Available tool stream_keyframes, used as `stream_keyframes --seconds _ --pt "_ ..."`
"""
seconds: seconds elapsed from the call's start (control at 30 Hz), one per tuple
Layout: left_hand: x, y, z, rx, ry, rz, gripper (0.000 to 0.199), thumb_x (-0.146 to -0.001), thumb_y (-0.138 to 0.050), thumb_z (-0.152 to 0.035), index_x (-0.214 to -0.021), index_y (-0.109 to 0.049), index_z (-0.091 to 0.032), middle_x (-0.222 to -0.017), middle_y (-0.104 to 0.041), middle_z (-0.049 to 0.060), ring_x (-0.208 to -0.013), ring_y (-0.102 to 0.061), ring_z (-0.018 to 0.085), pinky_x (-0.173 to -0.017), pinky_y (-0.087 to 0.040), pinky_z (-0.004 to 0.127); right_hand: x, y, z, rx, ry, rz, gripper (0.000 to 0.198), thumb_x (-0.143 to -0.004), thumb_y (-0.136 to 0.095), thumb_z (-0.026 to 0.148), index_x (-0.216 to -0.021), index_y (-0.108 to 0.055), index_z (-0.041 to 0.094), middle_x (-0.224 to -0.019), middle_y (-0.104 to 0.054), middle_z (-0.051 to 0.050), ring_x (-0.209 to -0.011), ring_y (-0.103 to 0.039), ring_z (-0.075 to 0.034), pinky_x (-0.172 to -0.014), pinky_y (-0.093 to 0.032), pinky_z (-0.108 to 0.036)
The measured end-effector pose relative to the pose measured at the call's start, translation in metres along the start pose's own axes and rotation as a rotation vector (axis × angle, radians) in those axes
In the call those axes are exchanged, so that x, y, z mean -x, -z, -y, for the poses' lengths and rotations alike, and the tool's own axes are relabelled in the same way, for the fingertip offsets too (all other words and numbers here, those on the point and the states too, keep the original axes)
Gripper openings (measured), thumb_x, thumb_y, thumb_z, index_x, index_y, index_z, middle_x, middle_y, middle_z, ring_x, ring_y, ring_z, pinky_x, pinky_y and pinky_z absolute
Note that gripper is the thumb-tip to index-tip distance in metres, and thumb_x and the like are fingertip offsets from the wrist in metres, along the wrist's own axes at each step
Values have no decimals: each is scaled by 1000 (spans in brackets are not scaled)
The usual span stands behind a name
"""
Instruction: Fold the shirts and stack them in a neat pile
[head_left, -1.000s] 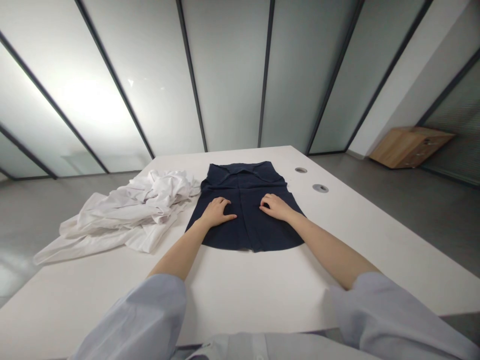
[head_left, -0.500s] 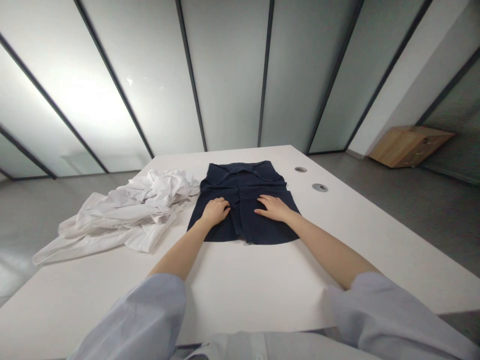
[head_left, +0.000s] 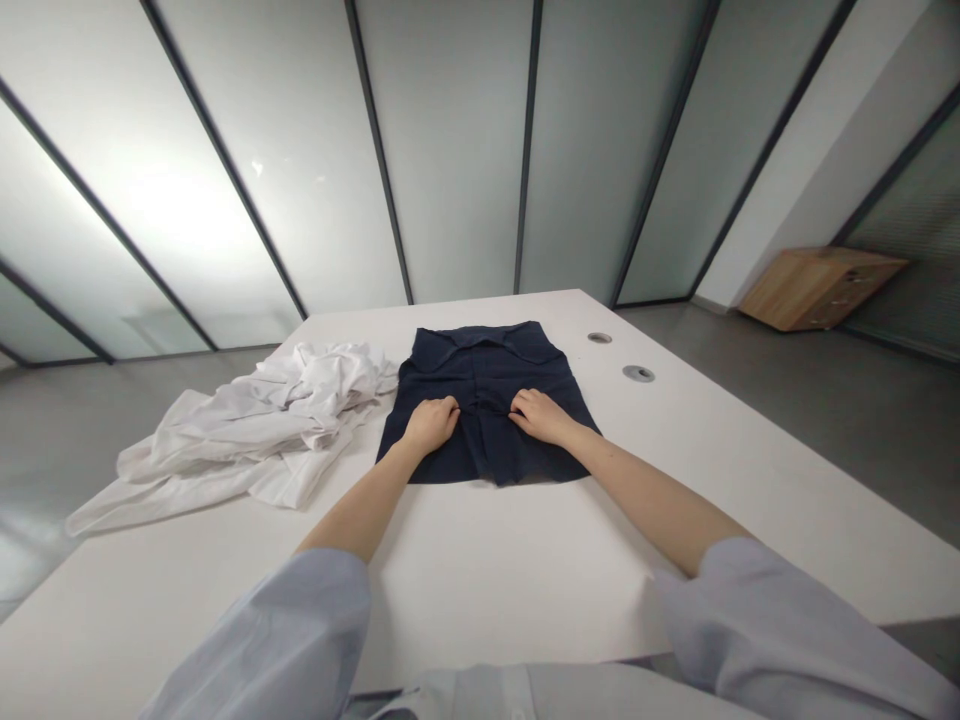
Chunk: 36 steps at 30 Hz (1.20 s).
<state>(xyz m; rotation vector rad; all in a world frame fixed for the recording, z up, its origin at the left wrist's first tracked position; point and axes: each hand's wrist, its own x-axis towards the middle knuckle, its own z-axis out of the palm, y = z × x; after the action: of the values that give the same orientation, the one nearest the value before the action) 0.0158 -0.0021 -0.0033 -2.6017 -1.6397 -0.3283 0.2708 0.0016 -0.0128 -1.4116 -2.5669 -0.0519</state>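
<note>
No readable text, brand, number or sign in view. Pale specks (head_left: 257, 168) on a frosted glass panel (head_left: 300, 90): too small and washed out to make out as lettering. Dark marks (head_left: 852, 276) on front of the wooden cabinet (head_left: 810, 285): also too small to tell.

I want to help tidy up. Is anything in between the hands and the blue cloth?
No, nothing that I can see. The left hand and right hand already touch the cloth. The white pile lies to its left.
</note>
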Motion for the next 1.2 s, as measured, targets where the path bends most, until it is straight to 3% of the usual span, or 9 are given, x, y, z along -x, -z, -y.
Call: stream_keyframes --seconds 0.23,0.4,0.57,0.77,0.93,1.13,1.2 --pt "-1 -3 3 119 38 9 23 -96 -42 -31 -103 -61 -21 -92 -72 6 -87 -68 22 -77 -49 30 2 10 3 -114 -55 17 17 -96 -46 25 -97 -62 19 -95 -67 -8 -90 -61 -21 -78 -43 -30" --pt "-1 -4 5 197 -12 5 23 -93 -46 -32 -96 -66 -21 -91 -73 5 -85 -68 21 -77 -49 29 3 11 1 -114 -91 46 18 -96 -45 30 -96 -61 20 -92 -69 -7 -85 -63 -21 -71 -41 -28" --pt "-1 0 18 246 -105 92 25 -78 -61 -35 -96 -69 -19 -95 -71 6 -90 -66 22 -83 -49 30 5 16 -6 -70 -21 89 9 -84 -56 25 -85 -64 20 -92 -67 -7 -85 -61 -22 -73 -42 -29" --pt "-7 4 44 163 -124 134 22 -68 -59 -21 -88 -69 -19 -98 -66 7 -94 -62 23 -91 -46 32 8 22 -16 -37 -55 81 14 -78 -55 17 -88 -64 20 -96 -66 -8 -89 -59 -22 -77 -42 -30" --pt "-7 31 53 134 -13 192 19 -69 -51 -16 -83 -63 -20 -82 -66 4 -80 -62 21 -74 -46 29 4 32 -27 -143 -147 98 22 -80 -51 15 -97 -63 21 -91 -69 -6 -82 -62 -21 -71 -42 -28" --pt "3 76 56 452 -65 469 14 -69 -47 -22 -75 -59 -22 -73 -62 -2 -69 -58 16 -62 -43 25 6 70 -40 -457 -121 359 26 -69 -49 13 -85 -68 21 -81 -69 -2 -72 -60 -18 -66 -45 -27" --pt "0 79 61 566 -37 478 16 -69 -47 -23 -76 -60 -22 -74 -62 -2 -71 -58 16 -63 -44 24 3 79 -45 -510 -81 420 26 -67 -50 14 -83 -69 21 -82 -70 -1 -74 -61 -18 -69 -46 -28"
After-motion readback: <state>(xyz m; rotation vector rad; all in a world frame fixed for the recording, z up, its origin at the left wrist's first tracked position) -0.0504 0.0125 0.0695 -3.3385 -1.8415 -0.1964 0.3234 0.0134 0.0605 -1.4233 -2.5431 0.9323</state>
